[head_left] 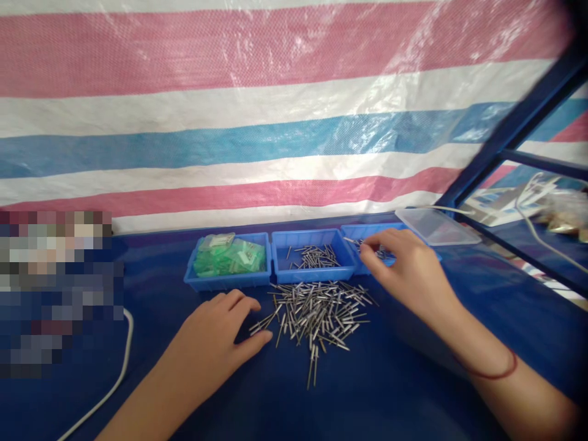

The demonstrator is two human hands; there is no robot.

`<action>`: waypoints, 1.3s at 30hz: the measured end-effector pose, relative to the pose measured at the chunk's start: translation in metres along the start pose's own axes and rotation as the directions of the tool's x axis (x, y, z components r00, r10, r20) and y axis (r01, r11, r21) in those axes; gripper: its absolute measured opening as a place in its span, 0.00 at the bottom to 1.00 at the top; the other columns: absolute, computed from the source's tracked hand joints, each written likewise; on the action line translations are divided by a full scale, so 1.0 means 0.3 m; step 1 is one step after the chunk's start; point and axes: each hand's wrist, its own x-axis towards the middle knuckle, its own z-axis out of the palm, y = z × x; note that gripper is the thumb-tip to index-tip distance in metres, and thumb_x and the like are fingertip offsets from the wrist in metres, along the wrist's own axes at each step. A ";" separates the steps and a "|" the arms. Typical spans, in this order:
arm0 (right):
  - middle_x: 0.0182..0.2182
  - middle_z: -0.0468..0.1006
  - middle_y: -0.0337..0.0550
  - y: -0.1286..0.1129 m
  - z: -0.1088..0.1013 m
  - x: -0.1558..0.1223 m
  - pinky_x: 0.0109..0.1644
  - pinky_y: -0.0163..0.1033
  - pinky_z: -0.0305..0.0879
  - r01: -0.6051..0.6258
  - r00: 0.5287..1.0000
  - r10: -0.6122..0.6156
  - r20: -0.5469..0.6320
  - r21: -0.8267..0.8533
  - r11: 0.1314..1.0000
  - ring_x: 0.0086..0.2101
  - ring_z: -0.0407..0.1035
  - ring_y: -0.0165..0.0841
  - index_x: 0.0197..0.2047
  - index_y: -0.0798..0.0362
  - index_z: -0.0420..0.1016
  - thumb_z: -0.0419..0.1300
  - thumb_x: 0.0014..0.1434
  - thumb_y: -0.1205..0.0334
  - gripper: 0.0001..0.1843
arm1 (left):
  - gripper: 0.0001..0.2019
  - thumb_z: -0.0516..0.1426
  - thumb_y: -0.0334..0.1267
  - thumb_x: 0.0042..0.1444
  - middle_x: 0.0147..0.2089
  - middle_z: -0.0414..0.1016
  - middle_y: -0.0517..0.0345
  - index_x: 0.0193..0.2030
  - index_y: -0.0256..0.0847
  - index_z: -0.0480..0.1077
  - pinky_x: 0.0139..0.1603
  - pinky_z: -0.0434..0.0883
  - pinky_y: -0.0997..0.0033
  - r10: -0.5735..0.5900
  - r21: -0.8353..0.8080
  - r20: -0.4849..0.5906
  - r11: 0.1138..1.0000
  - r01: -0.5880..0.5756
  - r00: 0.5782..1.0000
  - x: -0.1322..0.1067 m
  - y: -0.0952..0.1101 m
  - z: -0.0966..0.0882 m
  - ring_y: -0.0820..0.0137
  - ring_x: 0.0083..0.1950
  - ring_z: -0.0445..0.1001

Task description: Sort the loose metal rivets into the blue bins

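A loose pile of metal blind rivets (316,312) lies on the blue table, in front of the bins. My left hand (218,334) rests at the pile's left edge. Its thumb and forefinger are apart, with a few rivets near the gap between them. My right hand (407,263) is over the right blue bin (356,230), thumb and forefinger pinched on a rivet (350,240) that points left. More rivets show in that bin, partly hidden behind the hand. The middle blue bin (281,260) also has rivets in it.
Green plastic packets (229,256) fill the left blue bin (227,282). A clear plastic lid (436,226) lies at the back right beside a dark blue metal frame (500,147). A white cable (126,355) runs along the left. Striped sheeting (275,147) hangs behind the table.
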 end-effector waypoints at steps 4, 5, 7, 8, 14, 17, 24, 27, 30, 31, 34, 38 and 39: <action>0.30 0.78 0.47 0.069 0.019 0.008 0.33 0.41 0.54 -0.088 0.995 0.098 0.026 -0.258 0.962 0.35 0.68 0.43 0.34 0.52 0.77 0.56 0.58 0.54 0.12 | 0.08 0.53 0.41 0.61 0.41 0.73 0.56 0.41 0.42 0.71 0.43 0.68 0.64 0.004 0.023 0.144 1.000 -0.007 0.990 0.003 -0.006 -0.011 0.62 0.43 0.73; 0.31 0.78 0.47 0.062 0.021 0.005 0.33 0.41 0.53 -0.082 0.995 0.092 0.027 -0.263 0.961 0.36 0.68 0.44 0.35 0.51 0.77 0.56 0.59 0.53 0.13 | 0.08 0.51 0.39 0.62 0.40 0.73 0.56 0.39 0.42 0.71 0.42 0.68 0.66 0.009 0.023 0.150 1.000 -0.012 0.989 0.005 -0.005 -0.007 0.63 0.42 0.73; 0.32 0.78 0.46 0.027 0.018 -0.003 0.35 0.41 0.52 -0.035 0.999 0.043 0.031 -0.216 0.976 0.37 0.67 0.43 0.37 0.51 0.77 0.56 0.59 0.54 0.12 | 0.09 0.49 0.37 0.63 0.39 0.73 0.56 0.38 0.41 0.70 0.41 0.68 0.67 0.010 0.022 0.142 1.000 -0.013 0.990 0.009 -0.004 0.002 0.64 0.40 0.73; 0.32 0.78 0.45 0.004 0.014 -0.007 0.37 0.42 0.53 -0.006 0.999 0.013 0.037 -0.179 0.984 0.36 0.67 0.42 0.37 0.51 0.77 0.56 0.60 0.54 0.12 | 0.10 0.48 0.37 0.63 0.38 0.73 0.57 0.38 0.41 0.70 0.40 0.67 0.68 0.008 0.018 0.138 1.000 -0.011 0.990 0.011 -0.004 0.007 0.65 0.40 0.73; 0.35 0.78 0.45 -0.121 0.005 -0.046 0.41 0.44 0.54 0.152 0.981 -0.159 0.113 0.067 0.986 0.38 0.66 0.40 0.36 0.51 0.76 0.56 0.61 0.60 0.09 | 0.10 0.49 0.36 0.63 0.40 0.74 0.55 0.46 0.41 0.69 0.44 0.67 0.67 -0.005 -0.032 0.124 0.999 0.009 0.992 0.016 -0.009 0.028 0.64 0.43 0.73; 0.34 0.78 0.45 -0.157 0.019 -0.069 0.42 0.44 0.55 0.191 0.965 -0.215 0.149 0.158 0.969 0.38 0.66 0.38 0.36 0.52 0.76 0.55 0.62 0.62 0.08 | 0.10 0.48 0.36 0.64 0.39 0.73 0.55 0.43 0.41 0.70 0.42 0.67 0.68 0.000 -0.051 0.116 0.999 0.006 0.993 0.018 -0.010 0.035 0.64 0.42 0.73; 0.32 0.77 0.42 -0.215 0.033 -0.101 0.41 0.44 0.56 0.186 0.943 -0.256 0.211 0.302 0.935 0.37 0.65 0.37 0.34 0.52 0.75 0.56 0.61 0.65 0.07 | 0.12 0.45 0.37 0.65 0.38 0.72 0.56 0.40 0.40 0.70 0.42 0.66 0.67 -0.010 -0.113 0.057 0.993 0.017 0.998 0.025 -0.013 0.050 0.65 0.40 0.73; 0.33 0.77 0.42 -0.234 0.037 -0.113 0.42 0.44 0.58 0.153 0.950 -0.241 0.198 0.378 0.913 0.36 0.66 0.37 0.35 0.51 0.75 0.57 0.60 0.66 0.05 | 0.12 0.46 0.37 0.66 0.39 0.72 0.56 0.40 0.41 0.70 0.44 0.66 0.68 -0.001 -0.214 -0.019 0.977 -0.003 1.000 0.029 0.003 0.058 0.66 0.41 0.73; 0.34 0.78 0.42 -0.253 0.044 -0.124 0.42 0.43 0.62 0.071 0.967 -0.188 0.173 0.525 0.848 0.37 0.68 0.35 0.38 0.51 0.75 0.60 0.58 0.65 0.04 | 0.10 0.48 0.39 0.65 0.39 0.73 0.59 0.40 0.42 0.69 0.44 0.65 0.72 0.009 -0.393 -0.075 0.919 -0.038 0.997 0.025 0.037 0.071 0.69 0.41 0.73; 0.34 0.78 0.42 -0.259 0.046 -0.127 0.42 0.41 0.63 0.035 0.971 -0.166 0.174 0.580 0.814 0.37 0.68 0.35 0.38 0.51 0.75 0.61 0.58 0.65 0.04 | 0.10 0.48 0.39 0.65 0.38 0.74 0.60 0.40 0.42 0.69 0.43 0.65 0.73 0.019 -0.441 -0.073 0.896 -0.049 0.997 0.022 0.049 0.076 0.70 0.40 0.73; 0.33 0.78 0.41 -0.274 0.045 -0.133 0.41 0.39 0.65 -0.054 0.969 -0.132 0.209 0.701 0.712 0.36 0.70 0.33 0.36 0.50 0.75 0.61 0.58 0.65 0.02 | 0.09 0.49 0.39 0.65 0.36 0.74 0.60 0.39 0.42 0.69 0.40 0.65 0.74 0.038 -0.527 -0.057 0.848 -0.062 0.998 0.012 0.082 0.088 0.71 0.37 0.72; 0.31 0.78 0.41 -0.285 0.031 -0.135 0.40 0.38 0.66 -0.069 0.964 -0.154 0.217 0.764 0.641 0.35 0.70 0.32 0.34 0.51 0.74 0.61 0.58 0.66 0.02 | 0.10 0.49 0.38 0.65 0.37 0.74 0.60 0.39 0.42 0.70 0.40 0.65 0.75 0.049 -0.591 -0.052 0.804 -0.071 0.997 0.005 0.099 0.096 0.71 0.38 0.72; 0.31 0.78 0.41 -0.286 0.028 -0.135 0.40 0.38 0.66 -0.067 0.964 -0.157 0.213 0.770 0.635 0.34 0.70 0.31 0.34 0.51 0.74 0.61 0.58 0.66 0.02 | 0.10 0.49 0.38 0.65 0.37 0.74 0.60 0.39 0.42 0.70 0.41 0.65 0.75 0.050 -0.596 -0.056 0.800 -0.073 0.997 0.004 0.100 0.097 0.71 0.39 0.72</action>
